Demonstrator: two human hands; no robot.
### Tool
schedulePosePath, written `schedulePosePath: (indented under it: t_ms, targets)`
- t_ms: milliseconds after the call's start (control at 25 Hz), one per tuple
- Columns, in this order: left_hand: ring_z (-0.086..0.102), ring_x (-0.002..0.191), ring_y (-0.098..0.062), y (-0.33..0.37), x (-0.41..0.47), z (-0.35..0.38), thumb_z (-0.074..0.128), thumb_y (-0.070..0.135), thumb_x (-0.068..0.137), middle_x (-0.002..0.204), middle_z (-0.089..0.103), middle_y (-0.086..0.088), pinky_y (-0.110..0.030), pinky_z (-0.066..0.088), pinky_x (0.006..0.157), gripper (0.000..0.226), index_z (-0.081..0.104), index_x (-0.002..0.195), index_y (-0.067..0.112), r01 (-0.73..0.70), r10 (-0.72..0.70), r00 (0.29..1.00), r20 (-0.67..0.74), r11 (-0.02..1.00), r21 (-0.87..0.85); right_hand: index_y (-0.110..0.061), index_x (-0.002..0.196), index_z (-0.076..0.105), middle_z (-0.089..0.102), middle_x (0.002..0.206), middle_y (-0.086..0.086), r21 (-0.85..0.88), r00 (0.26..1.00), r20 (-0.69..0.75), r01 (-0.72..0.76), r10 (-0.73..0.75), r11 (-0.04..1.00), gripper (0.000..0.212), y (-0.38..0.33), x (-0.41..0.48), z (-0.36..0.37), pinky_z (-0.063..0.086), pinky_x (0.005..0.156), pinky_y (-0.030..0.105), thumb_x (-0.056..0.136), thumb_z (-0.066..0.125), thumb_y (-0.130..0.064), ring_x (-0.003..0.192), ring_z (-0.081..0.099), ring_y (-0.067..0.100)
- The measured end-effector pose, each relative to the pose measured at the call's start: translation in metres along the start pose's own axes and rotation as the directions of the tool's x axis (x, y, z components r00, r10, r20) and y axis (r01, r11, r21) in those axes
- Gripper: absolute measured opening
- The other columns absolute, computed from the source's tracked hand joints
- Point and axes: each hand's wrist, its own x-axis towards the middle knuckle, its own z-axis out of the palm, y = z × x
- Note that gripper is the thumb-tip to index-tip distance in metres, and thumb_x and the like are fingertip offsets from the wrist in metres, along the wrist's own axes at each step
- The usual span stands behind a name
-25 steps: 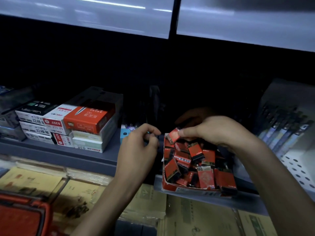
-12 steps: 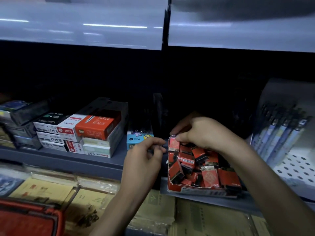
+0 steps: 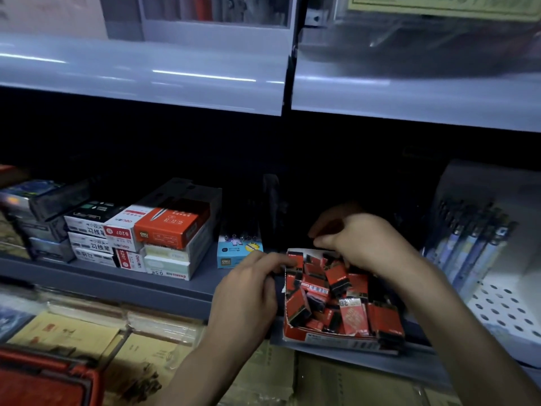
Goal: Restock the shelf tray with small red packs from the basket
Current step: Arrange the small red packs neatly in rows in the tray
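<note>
Red packs [image 3: 336, 291] half hidden under right hand [image 3: 369, 242]; grip unclear.

Stacked boxes [image 3: 164, 230] sit left of a blue box [image 3: 237, 254], pens [image 3: 474, 244] far right.

- Head view: one wide-angle camera worn on the person's head, facing forward and down into a dim grey metal shelf [image 3: 164, 291].
- Range: close; torn red cardboard tray [image 3: 330, 341] sits just right of centre.
- Edges: pale glossy upper shelf lip [image 3: 146, 77] across the top; red plastic basket [image 3: 44, 379] at bottom left.
</note>
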Motion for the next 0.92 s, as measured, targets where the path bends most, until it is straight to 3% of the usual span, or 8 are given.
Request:
schedulePosePath:
  t_ms: [80,240,400,520,680,760,840,920]
  targets:
    - [0.060,0.095,-0.002,0.000,0.001,0.000,0.052,0.000,0.091,0.106,0.062,0.020,-0.032,0.054,0.076,0.051,0.067,0.117,0.042,0.007,-0.007,1.000,-0.007,1.000,0.024,-0.035,0.091,0.075,0.069,0.082,-0.011,0.003,1.000,0.020,0.002,-0.002,1.000,0.005,0.003,-0.007,-0.012,0.046,0.056,0.014,0.090,0.076,-0.030,0.075,0.065,0.007]
    - [0.059,0.092,-0.002,0.001,0.000,0.002,0.052,0.000,0.090,0.105,0.062,0.021,-0.032,0.053,0.072,0.052,0.066,0.117,0.043,0.003,-0.002,1.000,-0.023,0.999,0.032,-0.032,0.092,0.078,0.071,0.094,-0.015,-0.140,0.978,0.200,0.093,-0.064,0.986,0.006,0.002,-0.013,-0.004,0.054,0.076,0.023,0.086,0.079,-0.034,0.090,0.065,0.003]
    - [0.060,0.088,-0.004,0.005,-0.001,0.002,0.050,0.007,0.093,0.109,0.061,0.020,-0.027,0.049,0.066,0.051,0.064,0.126,0.044,0.005,-0.002,1.000,-0.020,0.993,0.115,-0.030,0.122,0.070,0.066,0.118,-0.012,-0.275,0.933,0.358,0.132,-0.026,0.952,0.030,-0.001,-0.006,-0.007,0.053,0.088,0.024,0.093,0.072,-0.031,0.104,0.063,0.007]
    - [0.063,0.086,-0.009,0.005,-0.005,0.004,0.043,0.016,0.090,0.110,0.062,0.019,-0.029,0.049,0.063,0.051,0.062,0.128,0.043,-0.029,0.031,0.999,-0.009,0.985,0.169,-0.030,0.129,0.066,0.064,0.123,-0.011,-0.292,0.906,0.422,0.159,-0.023,0.943,0.036,-0.001,-0.002,-0.010,0.052,0.097,0.028,0.093,0.071,-0.030,0.107,0.062,0.008]
    - [0.062,0.099,0.002,-0.002,0.001,0.003,0.049,0.001,0.095,0.107,0.067,0.022,-0.027,0.054,0.079,0.051,0.069,0.119,0.041,0.094,-0.095,0.995,-0.008,0.991,-0.097,-0.031,0.114,0.064,0.065,0.106,-0.009,-0.201,0.918,0.393,0.149,-0.060,0.968,0.035,0.005,0.004,-0.013,0.053,0.080,0.025,0.084,0.082,-0.034,0.092,0.062,0.007]
    - [0.066,0.094,0.000,-0.003,0.004,-0.001,0.051,0.003,0.098,0.100,0.070,0.023,-0.030,0.057,0.077,0.047,0.072,0.112,0.043,0.164,-0.167,0.986,0.007,0.957,-0.240,-0.030,0.104,0.063,0.064,0.094,-0.009,-0.146,0.934,0.346,0.150,-0.092,0.978,0.034,0.008,0.005,-0.013,0.051,0.071,0.025,0.079,0.085,-0.036,0.082,0.061,0.007]
    - [0.071,0.082,-0.013,-0.001,0.006,-0.002,0.055,0.013,0.102,0.095,0.073,0.019,-0.045,0.060,0.074,0.036,0.073,0.107,0.044,0.197,-0.201,0.979,0.025,0.918,-0.344,-0.032,0.096,0.065,0.068,0.092,-0.008,-0.071,0.959,0.260,0.137,-0.114,0.988,0.029,0.012,0.007,-0.011,0.055,0.076,0.031,0.077,0.086,-0.038,0.083,0.065,0.010]
    - [0.072,0.083,-0.033,0.002,0.008,-0.004,0.060,0.030,0.102,0.091,0.076,0.008,-0.056,0.059,0.075,0.020,0.074,0.108,0.043,0.197,-0.199,0.979,0.042,0.872,-0.449,-0.034,0.089,0.068,0.073,0.085,-0.005,0.014,0.986,0.138,0.094,-0.095,0.995,0.024,0.010,0.007,-0.012,0.056,0.075,0.034,0.076,0.086,-0.042,0.081,0.070,0.015]
